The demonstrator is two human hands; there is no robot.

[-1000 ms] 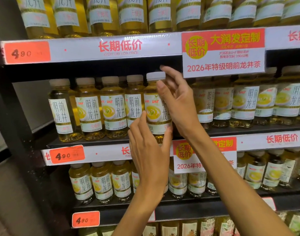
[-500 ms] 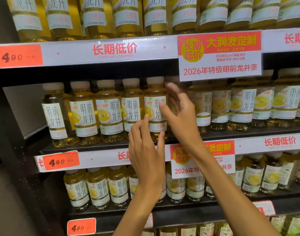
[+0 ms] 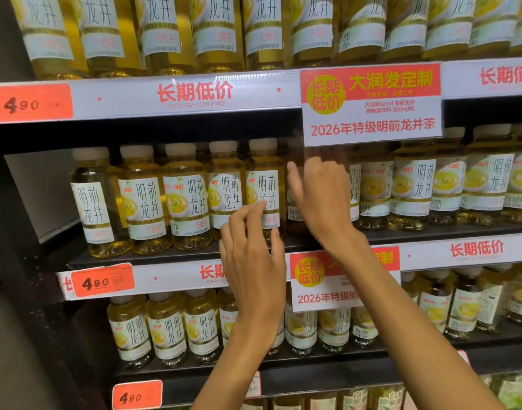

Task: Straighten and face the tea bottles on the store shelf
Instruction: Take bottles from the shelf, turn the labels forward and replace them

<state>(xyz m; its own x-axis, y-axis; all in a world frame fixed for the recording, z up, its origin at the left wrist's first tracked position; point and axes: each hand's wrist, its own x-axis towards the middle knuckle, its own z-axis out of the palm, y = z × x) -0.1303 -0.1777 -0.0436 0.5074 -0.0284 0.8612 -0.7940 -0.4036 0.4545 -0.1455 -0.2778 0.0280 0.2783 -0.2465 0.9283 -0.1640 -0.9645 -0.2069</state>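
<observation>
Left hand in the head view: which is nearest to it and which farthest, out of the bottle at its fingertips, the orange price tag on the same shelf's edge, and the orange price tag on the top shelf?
From the left hand:
1. Bottle at its fingertips, just above.
2. Middle-shelf price tag, to its left.
3. Top-shelf price tag, far upper left.

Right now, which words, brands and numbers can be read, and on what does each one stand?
"长期低价", "EVERY DAY LOW PRICE": upper shelf strip.
"4.90": orange price tag; small print blurred.
"大润发定制", "2026年特级明前龙井茶": hanging sign.
"Unif", "明前龙井": bottle label; fine print unreadable.
"长期低价": middle shelf strip.
</observation>
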